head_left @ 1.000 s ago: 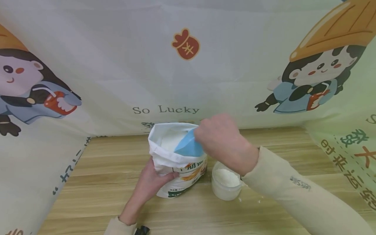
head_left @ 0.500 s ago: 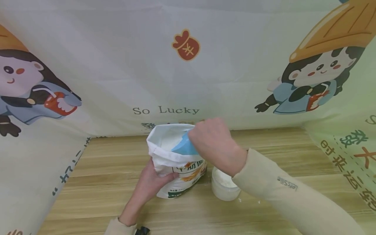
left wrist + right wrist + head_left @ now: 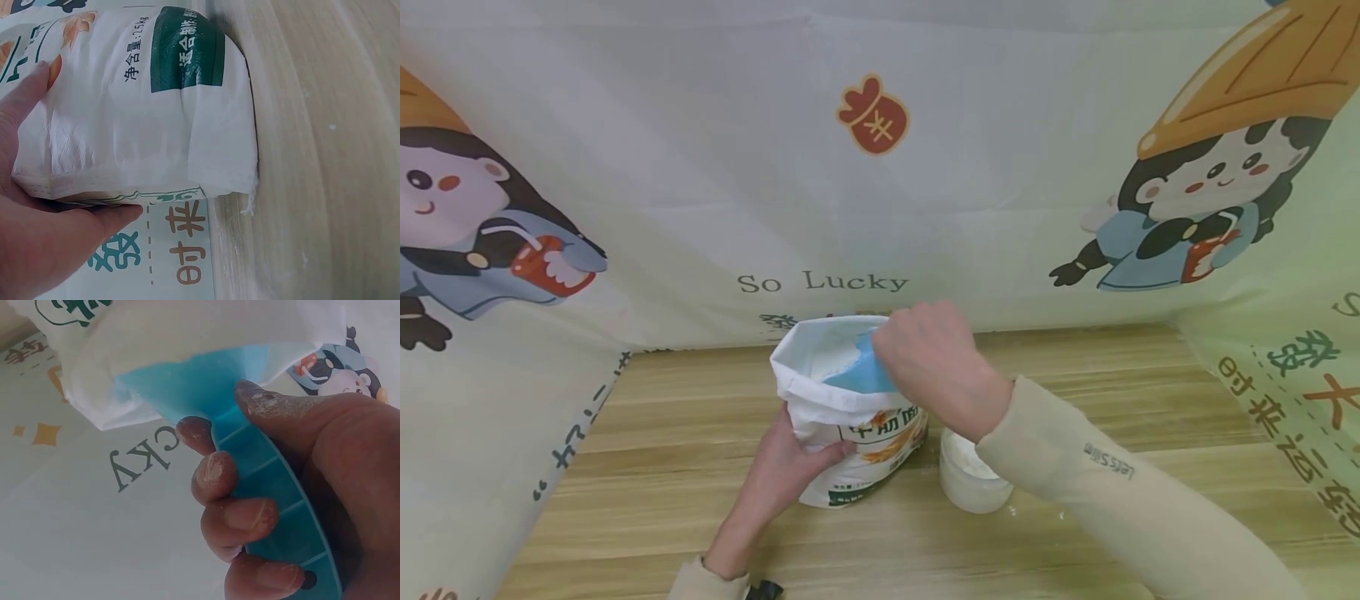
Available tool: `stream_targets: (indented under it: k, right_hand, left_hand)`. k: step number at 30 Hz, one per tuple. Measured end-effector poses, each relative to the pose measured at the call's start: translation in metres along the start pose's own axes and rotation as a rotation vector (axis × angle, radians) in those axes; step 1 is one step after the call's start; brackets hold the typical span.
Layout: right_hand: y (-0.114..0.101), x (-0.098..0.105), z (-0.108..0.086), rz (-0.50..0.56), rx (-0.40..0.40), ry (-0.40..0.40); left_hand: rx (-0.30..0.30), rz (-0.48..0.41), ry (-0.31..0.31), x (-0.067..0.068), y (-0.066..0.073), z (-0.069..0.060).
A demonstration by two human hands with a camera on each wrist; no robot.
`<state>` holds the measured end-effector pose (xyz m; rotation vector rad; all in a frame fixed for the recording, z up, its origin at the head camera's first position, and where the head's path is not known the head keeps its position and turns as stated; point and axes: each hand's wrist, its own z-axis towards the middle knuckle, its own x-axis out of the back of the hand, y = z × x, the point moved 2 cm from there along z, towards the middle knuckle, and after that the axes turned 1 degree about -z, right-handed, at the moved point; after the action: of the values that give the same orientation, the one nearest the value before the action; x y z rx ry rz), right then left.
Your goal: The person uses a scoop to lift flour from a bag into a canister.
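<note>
One white printed bag [image 3: 880, 433] stands, its mouth wide, on a wood-grain table [image 3: 640, 467], white powder [image 3: 829, 357] showing inside. As the head camera sees it, the left hand [image 3: 784, 461] clasps the bag from eight o'clock, its left thumb [image 3: 833, 453] laid across the printed front; the left wrist view shows fingers [image 3: 117, 217] at the bag's edge. From two o'clock, the right hand [image 3: 928, 354] is wrapped round the ribbed handle of a blue scoop [image 3: 861, 375], whose blade sits inside the bag's mouth. How deep the tip lies in the powder cannot be told. The right wrist view finds a pale dusting on the right thumb [image 3: 278, 407] and fingertips [image 3: 250, 515]. At four o'clock, just beside the bag, a translucent tub [image 3: 973, 493] holds more white powder, partly hidden beneath a cream sleeve [image 3: 1120, 500]. White specks [image 3: 1062, 515] dot the table near the tub. Behind, a printed cloth [image 3: 1000, 233] bears a red pouch motif [image 3: 872, 115] at twelve o'clock and cartoon figures [image 3: 1217, 200] at ten and two.
</note>
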<state>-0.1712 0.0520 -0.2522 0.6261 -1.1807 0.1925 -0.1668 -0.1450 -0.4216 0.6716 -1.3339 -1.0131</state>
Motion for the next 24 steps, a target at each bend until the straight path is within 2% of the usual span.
stream_targets:
  k: [5,13,24]
  right_hand:
    - [-0.001,-0.005,0.001,0.011,0.003,0.022]
    - [0.000,-0.011,0.002,0.014,-0.005,0.003]
    - [-0.001,-0.022,-0.001,0.037,-0.018,0.093]
  left_hand:
    - [0.013,0.002,0.007,0.000,0.001,-0.001]
    - [0.012,0.012,-0.003,0.000,0.003,-0.001]
    - [0.009,0.001,-0.001,0.000,0.002,-0.001]
